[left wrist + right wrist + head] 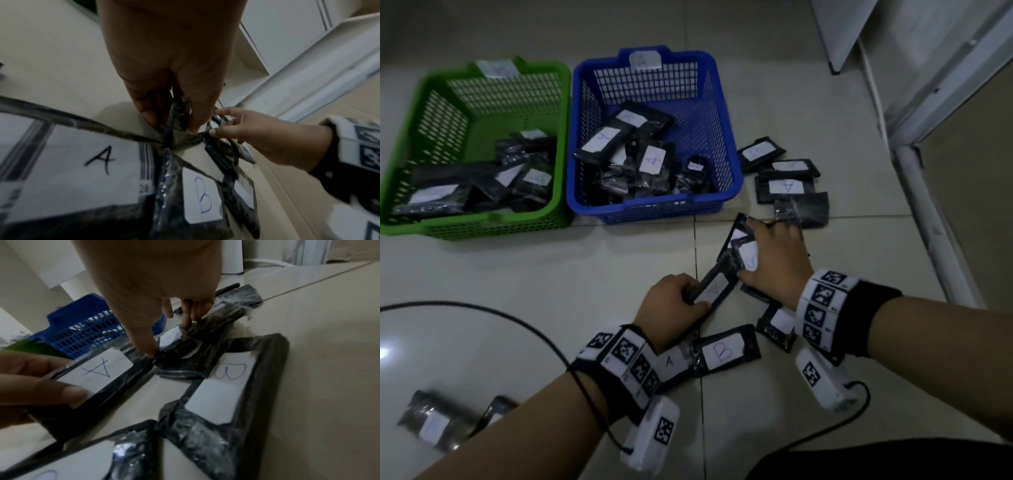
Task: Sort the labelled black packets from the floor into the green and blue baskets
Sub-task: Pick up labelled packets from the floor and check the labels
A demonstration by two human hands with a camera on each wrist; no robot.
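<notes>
- Head view is showing the left hand (671, 298) pinching a black packet marked A (710, 291) by its near end, thumb on the label side, so the letter is staying readable while it is being lifted off the floor (551, 274).
- The right hand (774, 260) is curling its fingers round a second packet (739, 246), tilting it up on edge just beyond the first; its letter is too blurred to read.
- Both grips are therefore closed on packets, probably so two can be carried in one trip.
- The blue basket (654, 209) is sitting far and centre, holding packets with A labels face up; the green basket (482, 226) is standing just left of it, touching or nearly so, its packets' letters unreadable.
- Judging by the labels, the A packet is likely heading for the blue basket.
- Unsorted packets are lying on the floor: a B packet (726, 351) near the wrists, and a small pile (787, 178) right of the blue basket.
</notes>
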